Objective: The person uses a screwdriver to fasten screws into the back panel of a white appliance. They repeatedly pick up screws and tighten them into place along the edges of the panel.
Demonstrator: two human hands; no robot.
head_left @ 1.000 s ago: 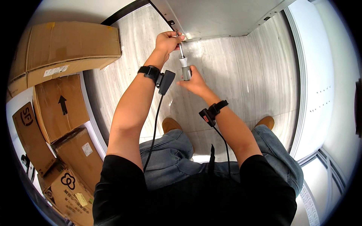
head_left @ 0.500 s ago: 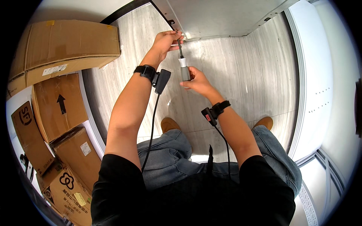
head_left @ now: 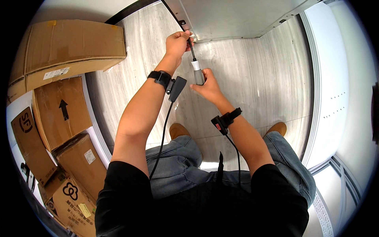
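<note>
A screwdriver with a grey and white handle and a dark shaft points away from me, its tip at the lower left corner of a grey metal panel. My right hand closes round the handle, thumb on the near end and fingers along the right side. At the tip, my left hand has its thumb and fingers pinched together against the panel's corner. Whatever they pinch is too small and too covered to make out. The fingers also hide the screwdriver's tip.
Cardboard boxes are stacked on the left, with a large box at the far end and a box with a black arrow nearer. A white panel rises on the right. Cables hang from both wrist devices.
The screwdriver's handle and my right hand have shifted slightly right. My left forearm and wrist have also moved right, while the left fingers stay at the panel's corner.
</note>
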